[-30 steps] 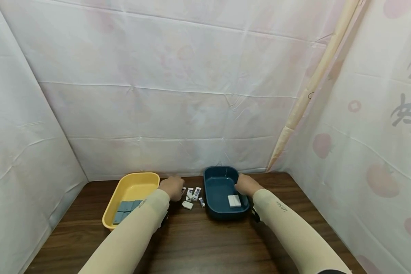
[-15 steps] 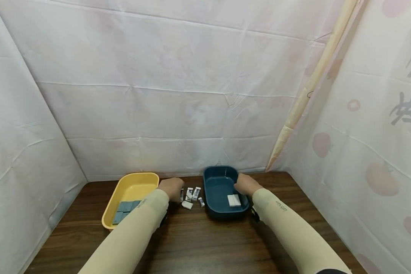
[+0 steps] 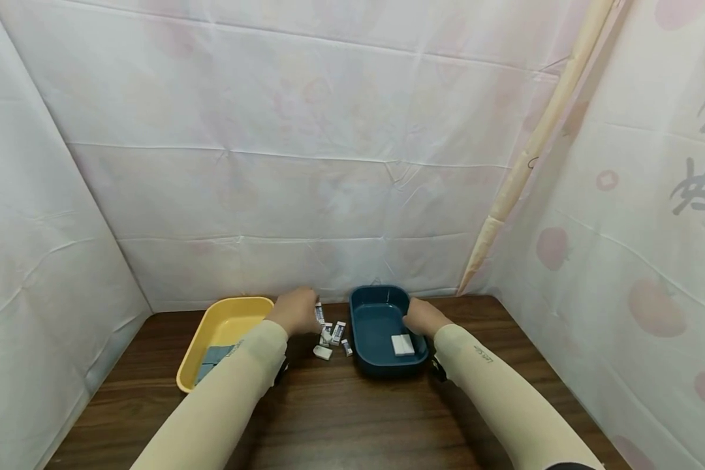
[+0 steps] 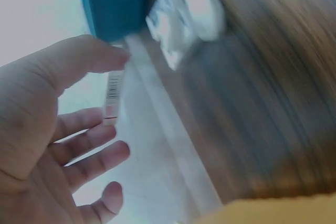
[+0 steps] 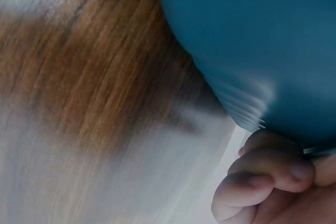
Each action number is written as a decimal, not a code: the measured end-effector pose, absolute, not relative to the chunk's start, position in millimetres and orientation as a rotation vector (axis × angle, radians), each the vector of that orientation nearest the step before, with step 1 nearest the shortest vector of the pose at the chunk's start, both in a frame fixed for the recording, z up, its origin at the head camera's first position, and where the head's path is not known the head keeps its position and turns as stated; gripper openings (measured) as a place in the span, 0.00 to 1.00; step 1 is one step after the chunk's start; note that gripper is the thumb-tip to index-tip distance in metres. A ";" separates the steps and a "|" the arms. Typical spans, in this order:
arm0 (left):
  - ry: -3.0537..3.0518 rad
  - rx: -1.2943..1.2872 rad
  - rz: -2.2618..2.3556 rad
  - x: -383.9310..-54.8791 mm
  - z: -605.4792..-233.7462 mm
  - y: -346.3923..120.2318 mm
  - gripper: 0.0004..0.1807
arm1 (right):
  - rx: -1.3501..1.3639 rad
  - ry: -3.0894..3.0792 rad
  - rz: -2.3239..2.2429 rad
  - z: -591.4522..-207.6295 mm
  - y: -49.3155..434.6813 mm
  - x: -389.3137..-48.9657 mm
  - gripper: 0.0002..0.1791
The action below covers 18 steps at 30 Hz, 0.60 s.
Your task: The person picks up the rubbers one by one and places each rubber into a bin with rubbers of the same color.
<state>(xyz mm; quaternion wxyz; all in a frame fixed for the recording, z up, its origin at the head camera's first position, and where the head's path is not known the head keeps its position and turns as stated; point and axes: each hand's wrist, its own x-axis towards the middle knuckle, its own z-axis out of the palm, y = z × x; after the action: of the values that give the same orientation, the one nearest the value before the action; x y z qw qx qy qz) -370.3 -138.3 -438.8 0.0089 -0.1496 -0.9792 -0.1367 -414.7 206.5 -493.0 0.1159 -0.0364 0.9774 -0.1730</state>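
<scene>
My left hand (image 3: 295,312) pinches a small white eraser (image 4: 113,95) with a printed, barcoded sleeve between thumb and fingers. It is raised above the table, between the two bins. Several more white erasers (image 3: 337,333) lie loosely together on the table just right of that hand; they blur in the left wrist view. My right hand (image 3: 425,318) holds the right rim of the dark blue bin (image 3: 376,358), its fingers curled at the edge in the right wrist view. White blocks (image 3: 402,344) sit side by side in that bin near its front right.
Left of the erasers stands a yellow bin (image 3: 211,307) holding several grey-blue blocks (image 3: 214,356), partly hidden by my left forearm. Both bins stand on a dark wooden table (image 3: 352,418). Pale printed sheets (image 3: 305,163) hang behind and on both sides.
My left hand has risen and moved slightly away from me, carrying the eraser up off the table. The right hand stays at the blue bin's rim.
</scene>
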 end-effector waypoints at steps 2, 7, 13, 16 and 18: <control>-3.031 -0.486 -0.487 -367.9 -435.0 -128.5 0.24 | -0.107 2.857 -0.514 -492.6 207.1 -413.7 0.36; -2.918 -0.594 -0.515 -361.9 -433.8 -96.5 0.24 | -0.112 2.853 -0.521 -492.5 207.6 -412.9 0.37; -2.865 -0.749 -0.356 -352.9 -443.9 -53.7 0.26 | -0.104 2.877 -0.488 -492.6 205.8 -413.8 0.35; -2.861 -0.806 -0.242 -353.3 -453.0 -36.1 0.25 | -0.094 2.900 -0.472 -492.5 204.4 -413.7 0.33; -2.862 -0.831 -0.192 -353.5 -458.9 -27.2 0.24 | -0.090 2.911 -0.464 -492.4 203.5 -413.4 0.32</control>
<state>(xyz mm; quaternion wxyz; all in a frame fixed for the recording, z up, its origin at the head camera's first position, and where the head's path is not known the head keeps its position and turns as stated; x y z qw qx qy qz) -353.5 -27.2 -458.9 0.0776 -0.2775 -0.9555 -0.0640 -413.4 203.5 -492.4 0.0962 -0.0303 0.9825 -0.1565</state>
